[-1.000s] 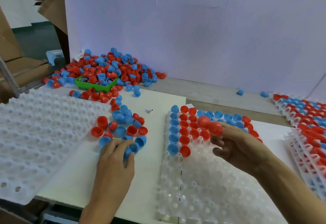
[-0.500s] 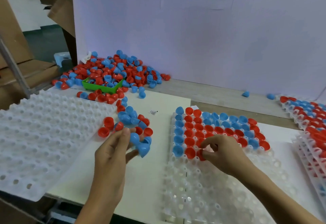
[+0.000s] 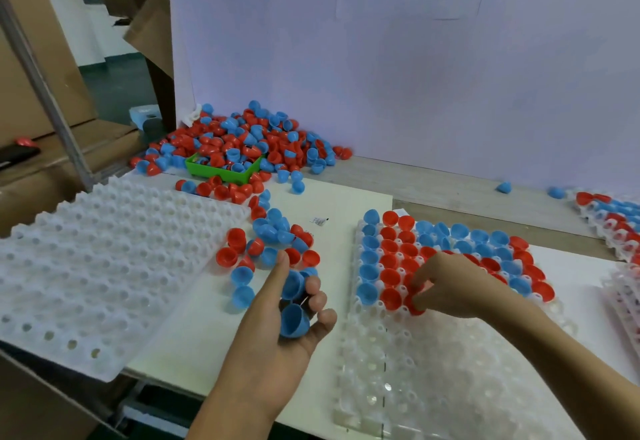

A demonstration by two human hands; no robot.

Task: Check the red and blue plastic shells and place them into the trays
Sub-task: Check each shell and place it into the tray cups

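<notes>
Shells (image 3: 408,252) in tray (image 3: 433,370) (rows)

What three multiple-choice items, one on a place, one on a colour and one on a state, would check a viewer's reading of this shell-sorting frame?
1. Where does the green bin sit?
A. At the near edge of the big shell pile
B. On the part-filled tray
C. In the left hand

2. What colour are the shells in the left hand?
A. Red
B. Blue
C. White

3. What is the state of the white tray at the left?
A. Full of shells
B. Half filled
C. No shells visible in its pockets

Answers:
1 A, the bin lies against the pile's front, with shells in and around it.
2 B, both shells cupped in its grip are blue.
3 C, only bare white pockets show there, while the right hand presses a red shell into the part-filled tray.
</notes>
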